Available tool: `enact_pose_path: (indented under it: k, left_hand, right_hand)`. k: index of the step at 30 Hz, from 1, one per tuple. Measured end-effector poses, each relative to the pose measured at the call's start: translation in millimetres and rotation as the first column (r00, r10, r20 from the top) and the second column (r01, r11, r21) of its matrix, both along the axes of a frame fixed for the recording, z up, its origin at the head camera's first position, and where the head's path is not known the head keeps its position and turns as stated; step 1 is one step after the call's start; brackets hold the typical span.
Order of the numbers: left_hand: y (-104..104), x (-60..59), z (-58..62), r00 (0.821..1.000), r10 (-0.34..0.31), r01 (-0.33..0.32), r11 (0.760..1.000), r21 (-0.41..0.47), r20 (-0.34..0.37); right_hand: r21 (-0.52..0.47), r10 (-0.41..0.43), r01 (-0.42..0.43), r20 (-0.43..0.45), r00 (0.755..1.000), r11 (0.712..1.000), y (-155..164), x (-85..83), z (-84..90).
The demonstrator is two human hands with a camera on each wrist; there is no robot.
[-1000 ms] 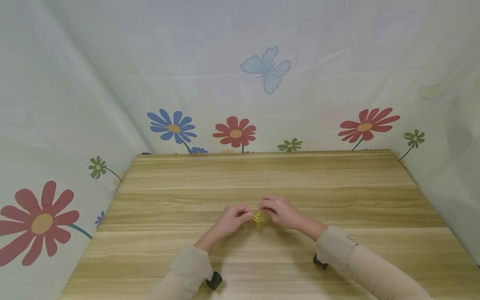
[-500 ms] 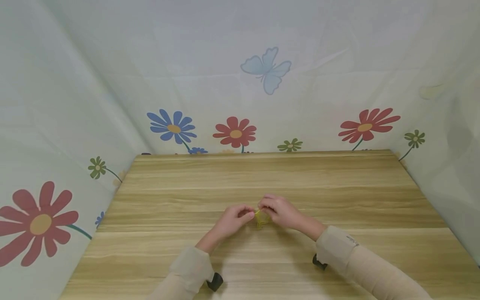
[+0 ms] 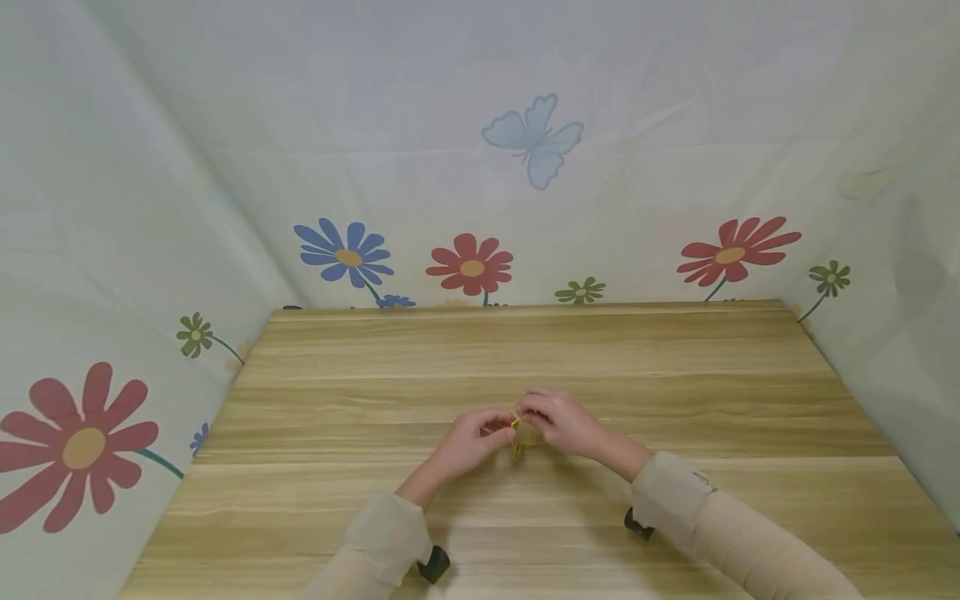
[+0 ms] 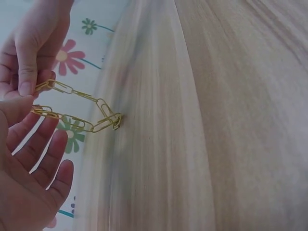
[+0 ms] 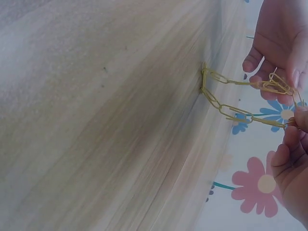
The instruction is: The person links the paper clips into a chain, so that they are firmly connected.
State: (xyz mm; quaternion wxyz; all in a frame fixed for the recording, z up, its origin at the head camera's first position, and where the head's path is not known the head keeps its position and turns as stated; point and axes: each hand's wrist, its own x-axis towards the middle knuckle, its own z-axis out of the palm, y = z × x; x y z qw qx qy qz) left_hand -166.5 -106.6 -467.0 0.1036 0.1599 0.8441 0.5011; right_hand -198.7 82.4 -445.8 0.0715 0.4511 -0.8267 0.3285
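Observation:
A chain of yellow paper clips (image 4: pixel 77 92) hangs in a loop between my two hands, its lowest links touching or close to the wooden table. My left hand (image 3: pixel 470 442) pinches one end between thumb and index finger, the other fingers spread loosely in the left wrist view. Across from it, my right hand (image 3: pixel 562 423) pinches the other end, its fingers curled in the right wrist view. Both sets of fingertips nearly meet where the chain's ends come together. Whether those end clips are hooked is hidden by the fingers. Several links (image 5: pixel 228 111) show in the right wrist view.
The wood-grain table (image 3: pixel 360 358) spreads out on all sides of the hands. A white cloth (image 3: pixel 637 192) printed with flowers and a butterfly hangs behind and beside it. Dark wrist-camera mounts (image 3: pixel 433 565) sit below both beige sleeves.
My left hand has shifted slightly right, closer to my right hand. The clips bunched at its fingertips now hang lower and narrower. My right hand stays nearly in place.

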Motion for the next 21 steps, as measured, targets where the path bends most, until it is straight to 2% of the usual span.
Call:
enact_pose_path:
  k: [8, 13, 21]
  left_hand:
    - [0.3, -0.7, -0.5, 1.0, -0.001, 0.001, 1.0, 0.01, 0.005]
    - [0.5, -1.4, -2.2, 0.999, 0.023, -0.024, 0.999, 0.026, 0.024]
    - [0.2, -2.0, -1.5, 0.998, 0.048, -0.049, 0.999, 0.004, 0.044]
  right_hand:
    - [-0.031, -0.009, 0.01, 0.011, 1.0, 0.999, 0.3, -1.5, -1.9]
    - [-0.044, -0.002, 0.002, -0.007, 1.0, 0.999, 0.5, -1.8, -2.2]
    - [-0.065, 0.006, -0.008, -0.019, 1.0, 0.998, -1.0, -3.0, -5.4]
